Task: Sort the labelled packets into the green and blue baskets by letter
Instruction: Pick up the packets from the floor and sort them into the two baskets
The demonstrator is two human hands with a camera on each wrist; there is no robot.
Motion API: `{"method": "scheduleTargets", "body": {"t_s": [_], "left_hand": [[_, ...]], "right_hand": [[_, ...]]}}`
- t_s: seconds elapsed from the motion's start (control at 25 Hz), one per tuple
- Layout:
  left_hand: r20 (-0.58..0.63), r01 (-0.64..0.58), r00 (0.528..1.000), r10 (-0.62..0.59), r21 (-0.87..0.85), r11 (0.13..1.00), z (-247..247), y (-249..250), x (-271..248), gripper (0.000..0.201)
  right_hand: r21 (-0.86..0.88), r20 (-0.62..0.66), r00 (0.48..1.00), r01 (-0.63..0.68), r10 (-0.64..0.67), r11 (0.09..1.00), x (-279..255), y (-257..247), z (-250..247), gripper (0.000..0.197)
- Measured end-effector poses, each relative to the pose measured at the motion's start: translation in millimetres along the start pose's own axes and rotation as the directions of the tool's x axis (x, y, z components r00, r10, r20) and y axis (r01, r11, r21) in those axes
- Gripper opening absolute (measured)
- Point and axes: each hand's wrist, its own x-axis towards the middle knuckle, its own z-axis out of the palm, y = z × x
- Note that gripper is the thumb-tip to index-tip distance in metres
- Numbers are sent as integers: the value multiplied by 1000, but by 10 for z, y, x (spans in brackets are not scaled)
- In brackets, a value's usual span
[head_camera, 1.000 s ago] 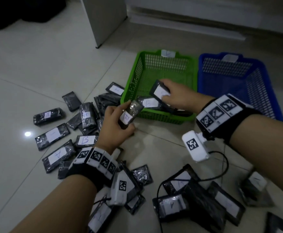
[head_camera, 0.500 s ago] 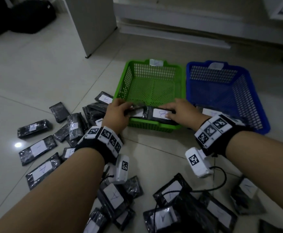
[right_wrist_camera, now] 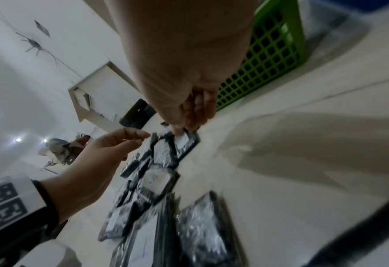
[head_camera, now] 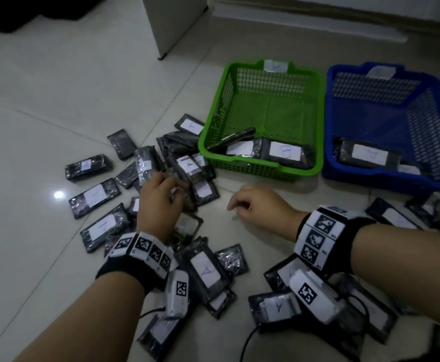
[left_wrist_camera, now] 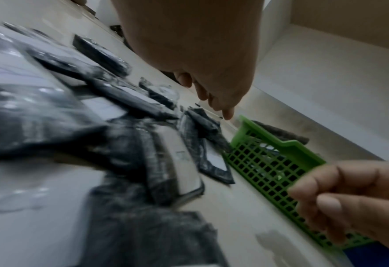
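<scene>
We're looking down at a tiled floor (head_camera: 43, 82) littered with black packets, each carrying a white label. Our left hand (head_camera: 158, 202) is low over the heap (head_camera: 177, 163) just left of the green basket (head_camera: 260, 168), fingers bent down among the packets. From the left wrist view the fingertips (left_wrist_camera: 228, 113) hang just above the pile, and we can't tell whether they have hold of anything; the head view shows shiny wrap at the thumb, but no clear grip.

Our right hand (head_camera: 260, 210) hovers over bare tile in front of the green basket, fingers loosely curled and holding nothing. The right wrist view is blurred, and its fingertips (right_wrist_camera: 177, 130) seem close above a packet (right_wrist_camera: 185, 144) on the floor.

Inside the green basket, packets lie along the near wall, one label reading B (head_camera: 284, 150), another packet propped on the left rim (head_camera: 232, 139). The blue basket (head_camera: 396, 176) sits touching the green one on its right, and holds a packet marked A (head_camera: 369, 155) at the near side. More packets spread near our wrists, several marked A (head_camera: 204, 269).
</scene>
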Motion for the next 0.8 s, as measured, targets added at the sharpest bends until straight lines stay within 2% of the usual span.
{"method": "scheduleTargets", "body": {"t_s": [0.04,0.12,0.16,0.24,0.32,0.36,0.44,0.52,0.6,0.64,0.72,0.8], "left_hand": [[58,21,998,-22,27,999,-40,-70,-116,14],[200,9,979,-32,114,993,-127,-228,-337,32],[281,-22,959,-26,165,986,-131,-280,-406,46],[380,-58,924,-39,241,969,-124,-338,-485,67],[412,-86,910,-38,280,956,-114,-311,-453,76],[424,-87,905,-49,296,951,-121,-279,-419,78],[435,-54,895,-100,328,943,-129,-243,-352,76],[450,-23,884,-130,318,948,-139,-210,-295,67],[484,40,866,-125,183,982,-174,-172,-221,50],[506,104,852,-132,84,991,-202,-146,-167,41],[556,266,815,-166,-104,958,-266,-86,-58,30],[572,442,794,-204,-313,841,-294,6,28,25]], "right_hand": [[-59,151,988,-6,15,998,-22,-13,83,21],[-231,413,909,46,55,972,-59,-44,282,44],[-305,479,875,86,74,948,-94,-45,353,53],[-395,512,857,175,58,902,-132,-76,460,54],[-385,489,871,174,41,906,-112,-90,473,43],[-338,464,884,123,52,933,-73,-93,440,40],[-193,354,929,-38,105,981,41,-61,311,38],[58,244,960,-152,134,987,125,-50,134,37],[348,179,975,-187,131,919,161,-80,-17,38],[399,154,981,-169,116,901,169,-112,-95,39],[337,74,996,-72,50,939,191,-172,-207,40],[308,-12,1000,0,4,951,209,-211,-301,39]]}}
